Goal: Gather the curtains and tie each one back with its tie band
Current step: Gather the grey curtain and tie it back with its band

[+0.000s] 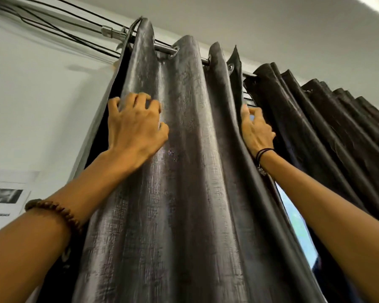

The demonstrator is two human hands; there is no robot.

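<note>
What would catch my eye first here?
A tall, shiny dark curtain fills the middle, hanging from a rod. Two bare hands reach up: the left hand grips its left fold, the right hand pinches its right edge. A second curtain hangs bunched at the right.

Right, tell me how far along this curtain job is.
Done: the far curtain looks bunched into tight folds on the rod. In hand: the left grip clutches a fold of the near curtain, and the right grip pinches its window-side edge; it hangs spread in broad folds. Left: finish gathering it, then tie both; no tie band is in view.
</note>
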